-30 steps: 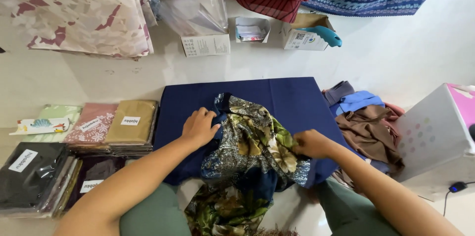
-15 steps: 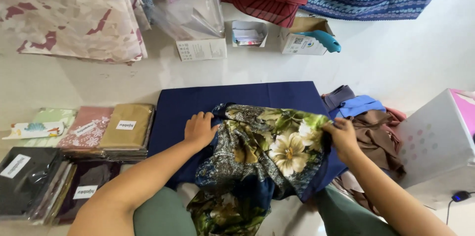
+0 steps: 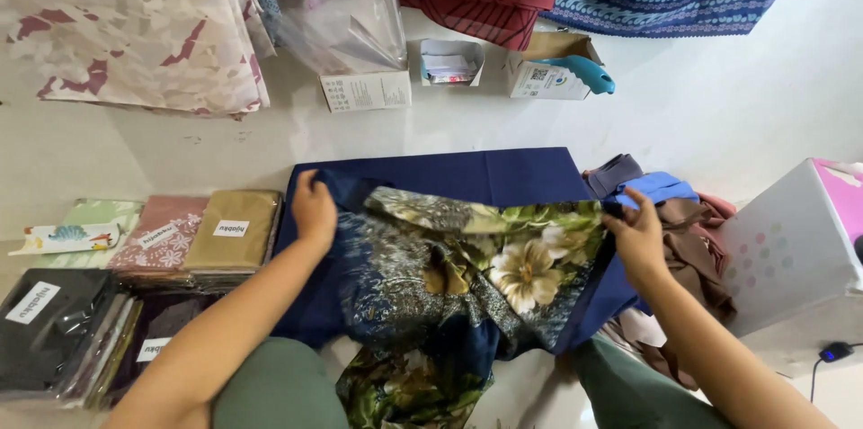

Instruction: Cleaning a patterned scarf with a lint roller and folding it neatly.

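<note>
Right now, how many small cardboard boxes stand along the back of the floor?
3: a white box under clear plastic bags, an open box beside it, and one holding a teal tool.

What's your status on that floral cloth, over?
Left hand and right hand grip floral cloth at opposite edges. Spread over navy cloth. Nothing in the way.

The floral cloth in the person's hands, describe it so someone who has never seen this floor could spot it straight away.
Find the dark blue mat in the middle of the white floor. On it lies the floral cloth, stretched between the left hand and the right hand. Unlike the plain brown and blue clothes beside it, it has large cream flowers on green and navy.
</note>
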